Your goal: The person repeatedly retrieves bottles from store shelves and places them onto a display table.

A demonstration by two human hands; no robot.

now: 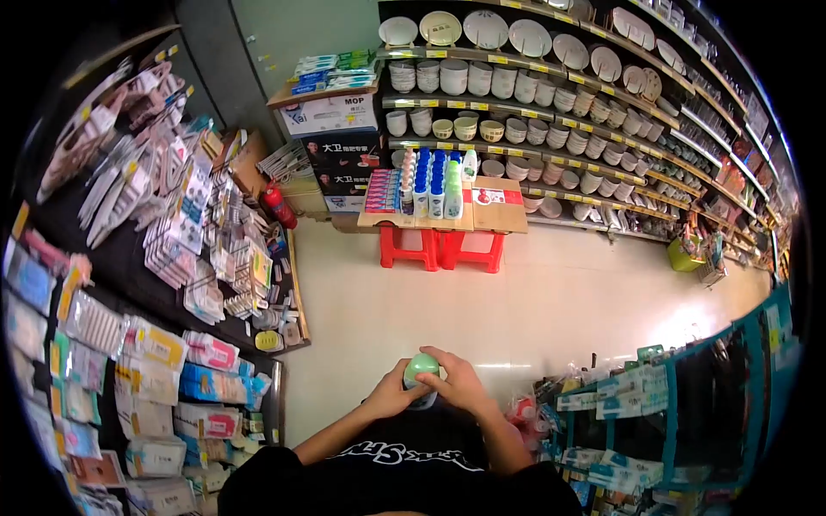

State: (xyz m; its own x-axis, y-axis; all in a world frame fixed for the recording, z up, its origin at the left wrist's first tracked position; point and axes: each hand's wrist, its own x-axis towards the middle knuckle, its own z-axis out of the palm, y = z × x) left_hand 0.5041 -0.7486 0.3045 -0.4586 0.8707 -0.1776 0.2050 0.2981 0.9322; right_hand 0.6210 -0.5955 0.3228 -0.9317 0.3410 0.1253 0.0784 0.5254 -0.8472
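Note:
Low in the middle of the head view I hold a small container with a light green lid [422, 367] close to my chest. My left hand [391, 394] cups it from the left side. My right hand [456, 378] wraps over its right side and top, fingers on the lid. The container's lower part is mostly hidden between my palms. My black shirt with white lettering fills the bottom edge.
A wall rack of packaged goods [155, 258] runs along my left. Ahead, a cardboard-topped stand on red stools [440, 245] carries bottles. Shelves of bowls and plates [551, 95] line the back right. A blue display rack [680, 396] stands at my right. A red fire extinguisher [280, 206] sits by boxes.

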